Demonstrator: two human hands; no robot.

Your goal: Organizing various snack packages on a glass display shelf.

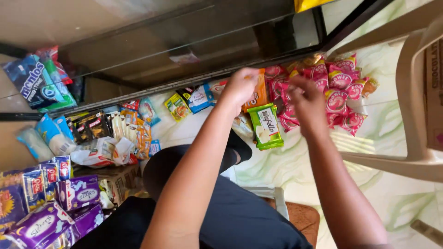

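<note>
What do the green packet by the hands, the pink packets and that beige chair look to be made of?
Green packet: probably glossy plastic film, judging by its sheen and crimped ends.
Pink packets: likely the same shiny film; they crinkle and catch light.
Beige chair: apparently moulded plastic, smooth and matte, in one uniform colour.

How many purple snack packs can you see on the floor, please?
3: one purple pack lies beside the blue packs at the left, one near the bottom left corner, and one between them, by the knee. Others may be hidden beyond the picture's edge.

A pale marbled floor [369, 138] carries red packets [339, 87] far right, a green pack [266, 127] mid, purple boxes [76, 193] near left.
</note>
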